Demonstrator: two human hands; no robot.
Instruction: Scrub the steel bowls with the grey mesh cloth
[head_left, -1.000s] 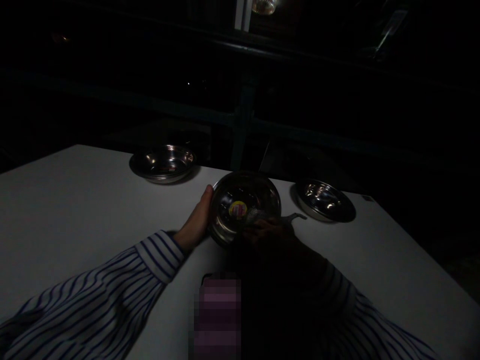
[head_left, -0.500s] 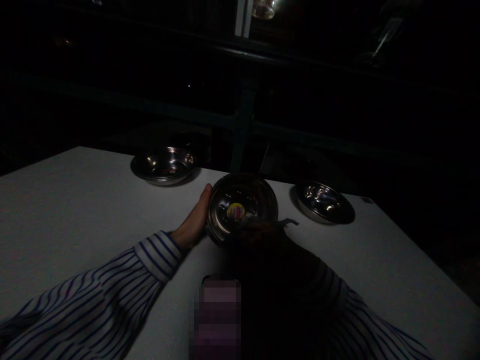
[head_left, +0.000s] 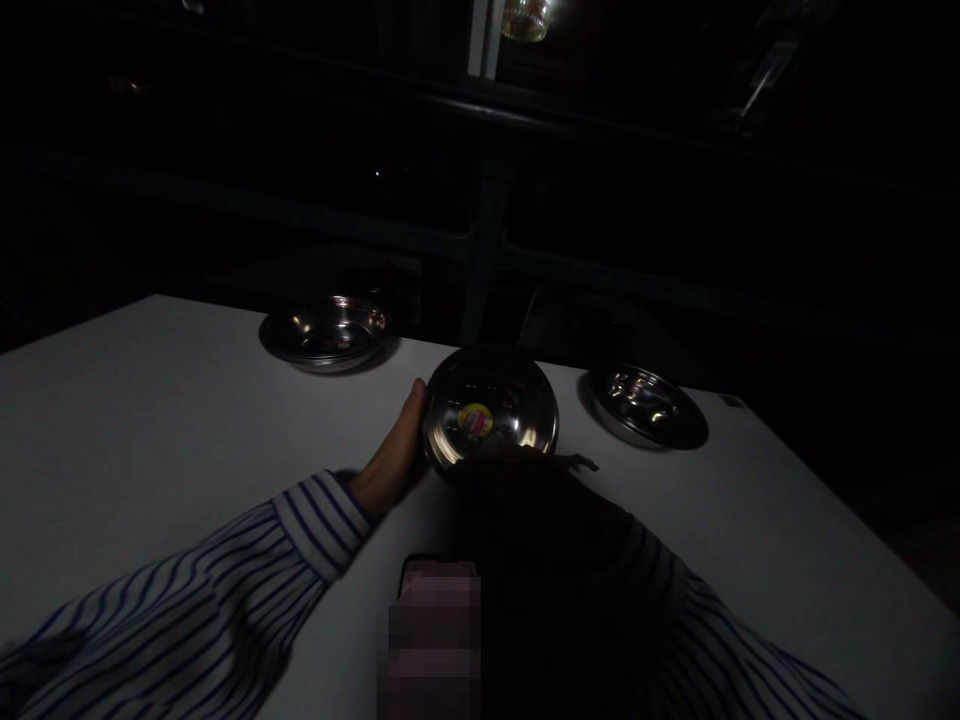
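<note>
The scene is very dark. A steel bowl (head_left: 491,405) with a yellow and red sticker (head_left: 475,419) inside stands tilted toward me on the white table (head_left: 150,420). My left hand (head_left: 390,455) grips the bowl's left rim, thumb up along the edge. My right hand (head_left: 525,480) lies in deep shadow at the bowl's near rim, its fingers barely visible. The tail of a grey cloth (head_left: 581,463) sticks out to the right from under it. Both sleeves are white with blue stripes.
Two more steel bowls rest near the table's far edge, one at the back left (head_left: 326,330) and one at the right (head_left: 645,403). Beyond the table are dark shelves or frames. The table's right edge slants down to the lower right.
My right hand with the cloth has drawn back from inside the bowl to its near rim. The bowl has tipped slightly. My left hand has stayed on the rim.
</note>
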